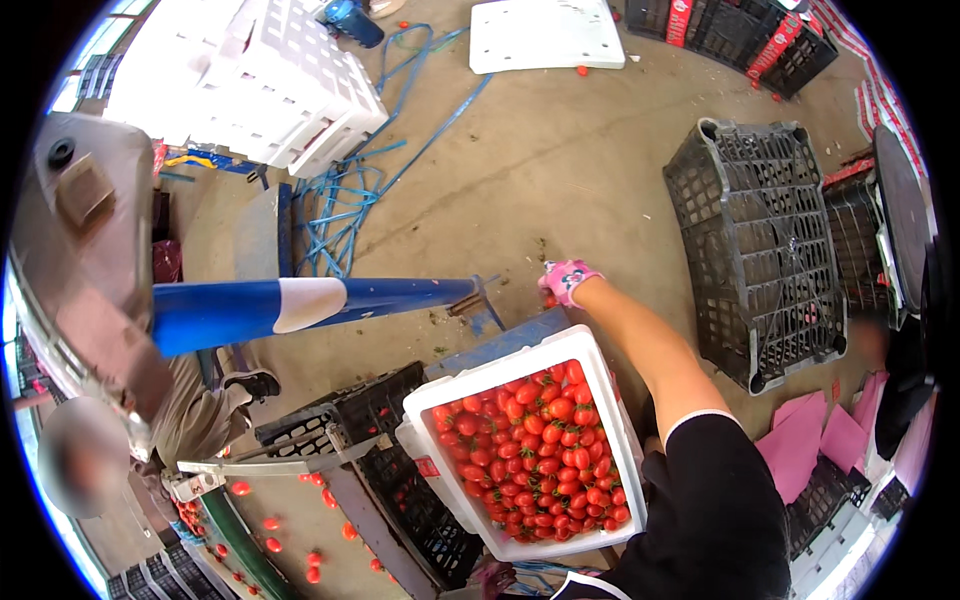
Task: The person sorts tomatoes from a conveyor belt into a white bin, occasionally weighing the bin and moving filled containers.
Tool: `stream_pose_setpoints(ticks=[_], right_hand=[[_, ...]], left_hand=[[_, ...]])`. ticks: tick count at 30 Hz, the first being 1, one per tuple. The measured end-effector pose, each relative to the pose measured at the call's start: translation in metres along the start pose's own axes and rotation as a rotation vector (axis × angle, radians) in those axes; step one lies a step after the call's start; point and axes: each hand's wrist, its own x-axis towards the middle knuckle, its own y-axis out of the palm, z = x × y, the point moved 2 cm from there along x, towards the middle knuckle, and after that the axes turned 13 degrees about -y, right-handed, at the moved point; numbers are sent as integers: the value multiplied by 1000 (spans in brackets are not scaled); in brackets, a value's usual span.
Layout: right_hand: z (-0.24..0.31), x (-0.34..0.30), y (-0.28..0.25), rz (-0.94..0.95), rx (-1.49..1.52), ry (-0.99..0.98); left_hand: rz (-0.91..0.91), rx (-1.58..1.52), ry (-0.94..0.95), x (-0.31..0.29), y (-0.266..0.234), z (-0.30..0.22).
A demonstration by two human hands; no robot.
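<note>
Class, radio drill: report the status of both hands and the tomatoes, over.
Right hand, pink glove, grip shut on a cherry tomato beyond the white crate of cherry tomatoes. Left hand out of view. Nothing blocking.

We count one white box heaped with small red tomatoes, far too many to number. One gloved hand shows, ours, in a pink patterned glove. One black crate lies upturned on the floor, one more sits beside the white box, and at least two stand at the far edge. We see one flat white lid, one blue and white pole, and several pink sheets, roughly four. About ten loose tomatoes lie on the green belt. One other person crouches nearby.
</note>
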Motion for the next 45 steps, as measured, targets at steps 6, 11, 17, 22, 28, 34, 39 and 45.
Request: stream_pose_setpoints(ticks=[6, 11, 17, 22, 28, 34, 39, 45], right_hand=[[-10, -13, 8, -257, 16, -72], [-10, 5, 7, -77, 247, -90], [7, 15, 4, 105, 71, 125], [11, 13, 2, 39, -34, 177], [-10, 1, 8, -405, 276, 194], [-61, -36, 27, -423, 513, 1], [-33, -52, 21, -580, 392, 123], [-24, -68, 16, -302, 165, 31]], left_hand=[[7, 1, 36, -2, 0, -5], [-5, -13, 43, -1, -3, 0], [-11, -35, 31, 4, -3, 5], [-21, -36, 35, 2, -5, 9], [8, -52, 97, -4, -21, 19], [39, -48, 177, 2, -30, 22], [79, -57, 128, 27, -28, 40], [31, -50, 43, 32, -37, 51]])
